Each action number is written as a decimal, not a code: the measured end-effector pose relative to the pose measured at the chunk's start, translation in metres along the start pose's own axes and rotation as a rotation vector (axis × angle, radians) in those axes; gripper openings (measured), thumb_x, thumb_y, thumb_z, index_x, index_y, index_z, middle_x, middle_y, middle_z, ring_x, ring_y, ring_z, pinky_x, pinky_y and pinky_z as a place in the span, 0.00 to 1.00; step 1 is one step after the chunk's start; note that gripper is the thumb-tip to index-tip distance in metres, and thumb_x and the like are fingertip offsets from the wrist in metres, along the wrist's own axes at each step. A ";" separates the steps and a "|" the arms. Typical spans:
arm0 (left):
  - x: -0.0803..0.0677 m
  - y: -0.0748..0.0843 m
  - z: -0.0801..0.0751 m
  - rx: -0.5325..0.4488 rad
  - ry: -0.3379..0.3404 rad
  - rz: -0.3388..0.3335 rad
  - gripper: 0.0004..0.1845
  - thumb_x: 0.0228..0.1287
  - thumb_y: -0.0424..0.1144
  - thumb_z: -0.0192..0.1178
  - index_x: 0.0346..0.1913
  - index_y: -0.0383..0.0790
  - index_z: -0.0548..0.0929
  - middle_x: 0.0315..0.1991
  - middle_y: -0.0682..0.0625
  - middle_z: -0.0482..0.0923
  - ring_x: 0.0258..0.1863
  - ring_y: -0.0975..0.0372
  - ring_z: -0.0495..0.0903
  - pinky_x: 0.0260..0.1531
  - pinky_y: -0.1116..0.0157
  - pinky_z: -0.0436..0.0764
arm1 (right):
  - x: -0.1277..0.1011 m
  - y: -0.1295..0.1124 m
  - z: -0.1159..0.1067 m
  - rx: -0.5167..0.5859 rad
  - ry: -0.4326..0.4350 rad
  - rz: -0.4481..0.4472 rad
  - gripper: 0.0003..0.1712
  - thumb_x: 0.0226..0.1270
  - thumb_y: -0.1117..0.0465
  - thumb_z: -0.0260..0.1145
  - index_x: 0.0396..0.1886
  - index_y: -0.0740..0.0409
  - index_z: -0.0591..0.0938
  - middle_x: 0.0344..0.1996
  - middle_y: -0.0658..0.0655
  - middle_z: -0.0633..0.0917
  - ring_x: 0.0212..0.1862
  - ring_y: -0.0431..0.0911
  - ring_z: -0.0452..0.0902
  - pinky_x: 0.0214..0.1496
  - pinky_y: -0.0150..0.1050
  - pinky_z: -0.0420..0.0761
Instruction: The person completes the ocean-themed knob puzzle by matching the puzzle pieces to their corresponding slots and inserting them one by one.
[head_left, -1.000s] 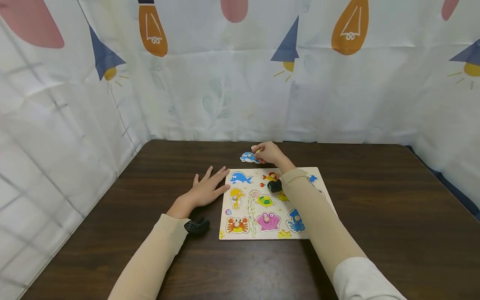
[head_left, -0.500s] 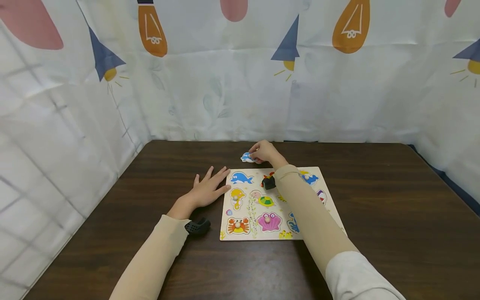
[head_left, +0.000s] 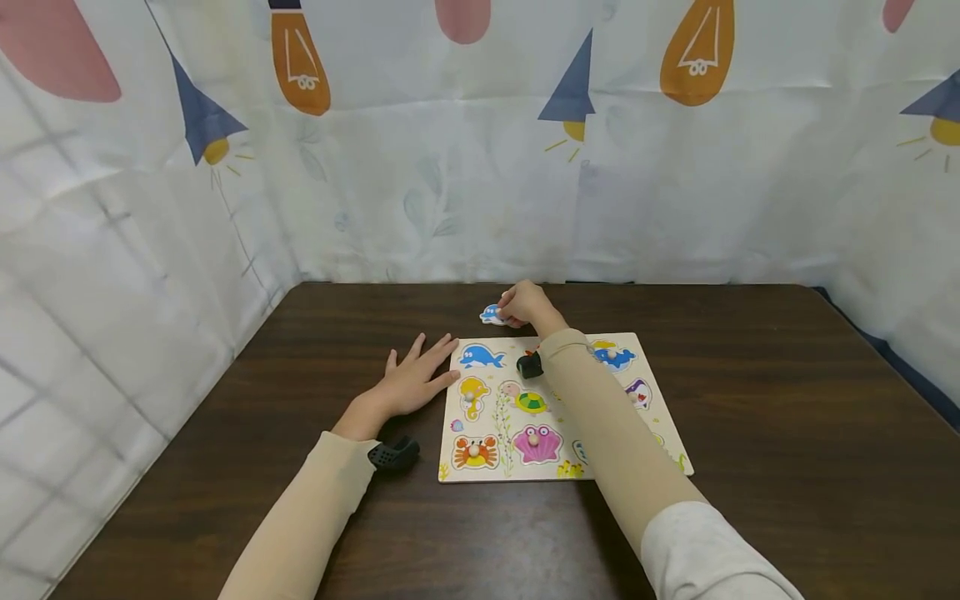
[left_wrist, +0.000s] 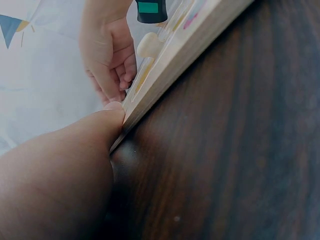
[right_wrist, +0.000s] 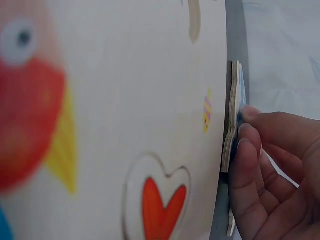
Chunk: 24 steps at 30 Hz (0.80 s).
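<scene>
In the head view, my left hand [head_left: 408, 383] lies with spread fingers beside the left edge of a wooden peg puzzle board [head_left: 536, 472]; the left wrist view shows its thumb against that edge. Beyond the far edge, my right hand [head_left: 527, 307] pinches a blue and white sea-animal puzzle piece [head_left: 490, 315] between thumb and fingers. The right wrist view has this puzzle piece [right_wrist: 235, 100] standing side-on by the board's edge, its knob hidden by the fingers. Below it, the edge of another piece [right_wrist: 231, 222] partly shows.
Knobbed crab [head_left: 475, 451], clam [head_left: 536, 444] and seahorse [head_left: 472, 396] pieces sit in the board. A whale picture [head_left: 480, 357] and a turtle picture [head_left: 531, 402] show without knobs. My right forearm covers part of the board. A printed curtain [head_left: 480, 200] hangs behind the dark table [head_left: 360, 533].
My right hand has shifted slightly left, over the blue piece, and now covers more of it. The forearm swung left, uncovering the board's right side. The left hand stays put.
</scene>
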<state>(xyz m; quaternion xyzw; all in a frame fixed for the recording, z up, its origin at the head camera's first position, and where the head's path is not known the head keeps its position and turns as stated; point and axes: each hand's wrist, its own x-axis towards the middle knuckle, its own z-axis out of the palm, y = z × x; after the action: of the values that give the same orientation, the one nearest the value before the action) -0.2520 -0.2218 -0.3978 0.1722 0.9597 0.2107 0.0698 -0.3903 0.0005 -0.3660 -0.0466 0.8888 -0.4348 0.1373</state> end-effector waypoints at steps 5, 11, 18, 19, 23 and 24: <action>-0.001 -0.001 0.001 -0.003 0.001 0.003 0.38 0.80 0.60 0.46 0.84 0.49 0.52 0.83 0.47 0.45 0.81 0.43 0.33 0.68 0.29 0.30 | 0.000 -0.002 0.002 0.004 0.016 0.039 0.05 0.70 0.69 0.70 0.43 0.66 0.87 0.36 0.60 0.85 0.24 0.43 0.76 0.30 0.32 0.81; -0.002 0.001 0.000 -0.003 -0.007 -0.006 0.37 0.81 0.59 0.46 0.84 0.51 0.52 0.83 0.49 0.44 0.81 0.44 0.33 0.68 0.30 0.30 | 0.001 -0.002 0.002 -0.046 0.011 0.050 0.05 0.70 0.68 0.71 0.43 0.64 0.87 0.39 0.60 0.85 0.25 0.43 0.75 0.30 0.32 0.81; -0.001 0.003 0.000 -0.005 -0.007 -0.004 0.37 0.81 0.59 0.47 0.84 0.50 0.52 0.83 0.48 0.45 0.81 0.44 0.33 0.68 0.30 0.30 | -0.002 -0.003 0.000 -0.151 0.004 0.024 0.05 0.72 0.65 0.70 0.43 0.62 0.87 0.40 0.59 0.84 0.24 0.42 0.74 0.28 0.31 0.79; -0.001 0.003 0.000 -0.004 -0.007 -0.004 0.37 0.81 0.59 0.47 0.84 0.50 0.52 0.83 0.48 0.45 0.81 0.44 0.33 0.68 0.30 0.30 | -0.003 -0.004 0.000 -0.167 0.001 0.014 0.05 0.72 0.65 0.70 0.43 0.62 0.87 0.40 0.59 0.84 0.24 0.42 0.74 0.28 0.31 0.78; -0.002 0.001 -0.001 -0.001 -0.005 -0.009 0.37 0.81 0.59 0.47 0.84 0.50 0.52 0.83 0.48 0.45 0.81 0.44 0.33 0.68 0.30 0.30 | -0.009 -0.006 -0.004 -0.197 -0.006 -0.040 0.06 0.73 0.64 0.69 0.44 0.63 0.87 0.36 0.58 0.84 0.24 0.41 0.74 0.29 0.32 0.77; -0.002 0.001 -0.001 0.000 -0.003 -0.011 0.37 0.81 0.59 0.47 0.84 0.50 0.52 0.83 0.48 0.45 0.81 0.44 0.33 0.68 0.30 0.30 | -0.011 -0.007 -0.005 -0.203 -0.002 -0.056 0.06 0.73 0.64 0.70 0.44 0.62 0.87 0.35 0.58 0.85 0.24 0.41 0.74 0.29 0.33 0.77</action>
<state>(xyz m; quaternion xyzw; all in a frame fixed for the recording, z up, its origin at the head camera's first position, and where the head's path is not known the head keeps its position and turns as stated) -0.2499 -0.2221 -0.3962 0.1671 0.9606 0.2100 0.0726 -0.3817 0.0017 -0.3553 -0.0857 0.9265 -0.3460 0.1206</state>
